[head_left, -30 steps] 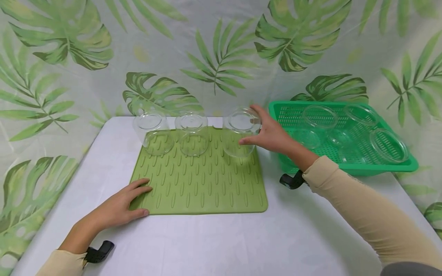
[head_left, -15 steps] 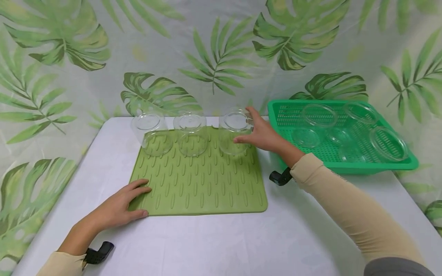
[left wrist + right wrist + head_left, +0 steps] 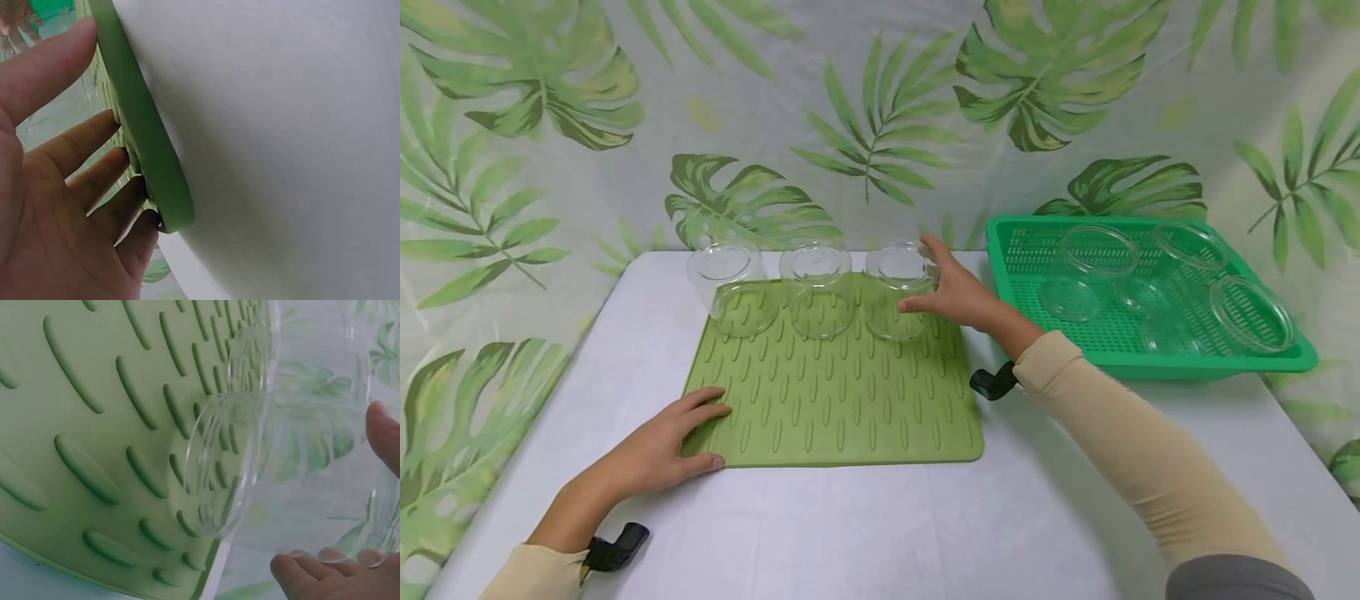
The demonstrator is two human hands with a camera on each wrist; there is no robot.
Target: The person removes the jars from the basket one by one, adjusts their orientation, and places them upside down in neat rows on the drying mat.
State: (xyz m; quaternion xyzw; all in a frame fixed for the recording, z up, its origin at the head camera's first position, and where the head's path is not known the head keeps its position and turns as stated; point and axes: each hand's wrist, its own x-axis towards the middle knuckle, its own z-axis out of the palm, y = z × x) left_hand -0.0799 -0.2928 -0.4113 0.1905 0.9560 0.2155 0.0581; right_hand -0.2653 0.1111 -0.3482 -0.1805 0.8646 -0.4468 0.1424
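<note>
Three clear cups (image 3: 816,292) stood in a row, rims down, along the far side of the green mat (image 3: 827,408), and the rightmost cup (image 3: 887,287) was in the grasp of the right hand (image 3: 955,287). That hand clasped the wall from opposite sides; whether the mat bore the cup's full weight, I could not tell. It looked light, thin-walled and stiff (glass or plastic, the views did not settle which), so it was best treated as fragile. The smooth wall would probably slide under a loose grip; the sides, clear of the flared rim, seemed the surest place to hold, with even, gentle pressure. The left hand (image 3: 658,442) lay well apart from it, fingers spread on the mat's near left corner. To the right, other cups (image 3: 1099,271) sat rim up in the basket (image 3: 1195,364).
</note>
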